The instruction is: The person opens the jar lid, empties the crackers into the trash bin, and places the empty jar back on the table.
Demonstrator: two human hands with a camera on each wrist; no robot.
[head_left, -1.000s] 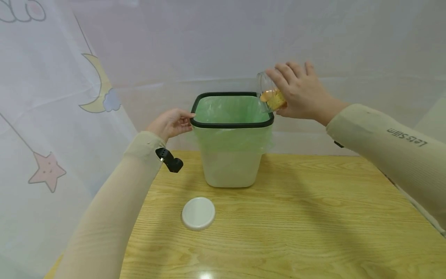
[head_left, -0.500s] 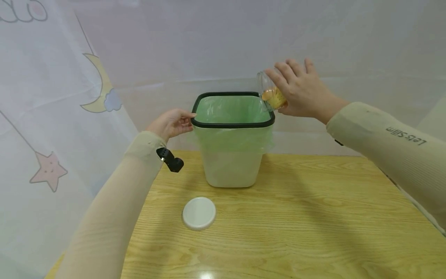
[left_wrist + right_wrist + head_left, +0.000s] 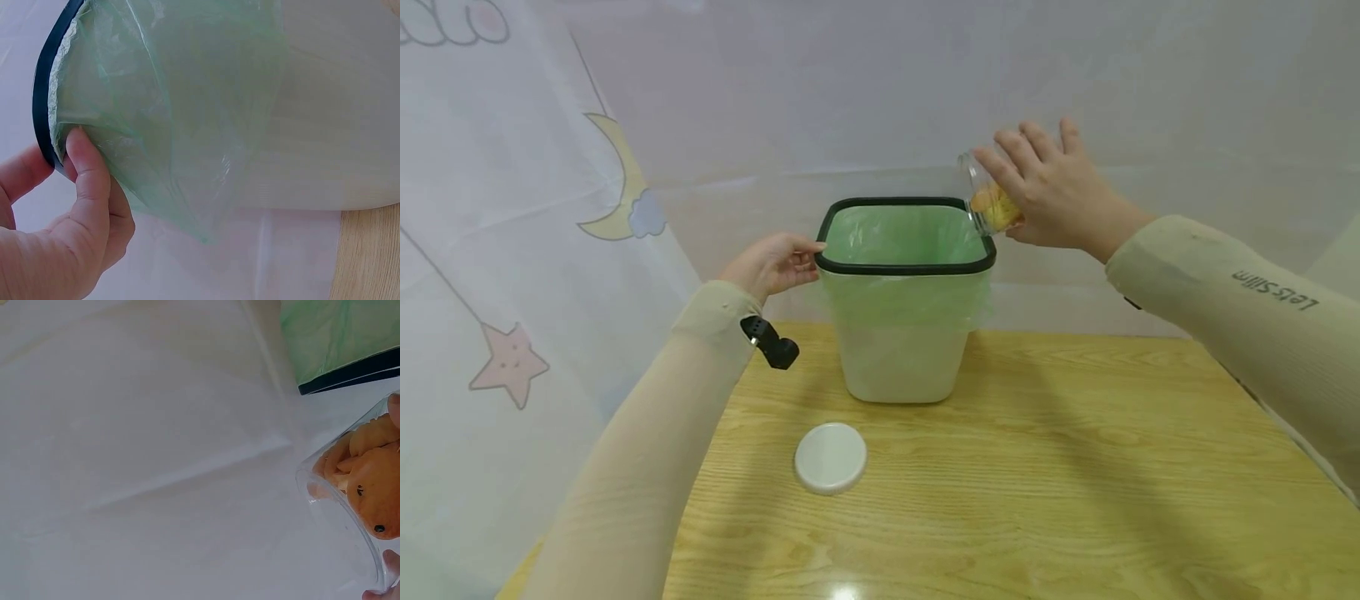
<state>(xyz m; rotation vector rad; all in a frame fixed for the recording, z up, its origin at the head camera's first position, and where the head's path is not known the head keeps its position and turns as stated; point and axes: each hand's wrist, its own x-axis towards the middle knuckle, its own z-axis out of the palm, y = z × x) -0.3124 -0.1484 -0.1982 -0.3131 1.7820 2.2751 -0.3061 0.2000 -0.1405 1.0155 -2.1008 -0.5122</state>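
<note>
two hands work at a small bin (image 3: 901,333) standing on a wooden table (image 3: 1037,483), set toward its far edge. the bin is pale, with a black rim (image 3: 904,268) and a green plastic liner (image 3: 181,112) folded over the top and hanging down its sides. the left hand (image 3: 771,265) pinches the rim at the bin's left side, thumb pressed against the liner on the outside and fingers curled over the black band, as the left wrist view shows. the right hand (image 3: 1056,200) is wrapped around a clear jar (image 3: 988,196), holding it tilted with its open mouth toward the bin, above the rim's far right corner. orange-brown snack pieces (image 3: 369,475) with small dark specks sit inside the jar, near its mouth; whether any are falling cannot be told. a round white lid (image 3: 831,457) lies flat on the table in front of the bin, a little to its left and well apart from both hands. both arms wear beige sleeves; the right sleeve (image 3: 1247,308) carries dark lettering. a black strap fitting (image 3: 770,343) shows at the left wrist. a pale curtain (image 3: 512,208) printed with a moon, cloud and star hangs on the left.
</note>
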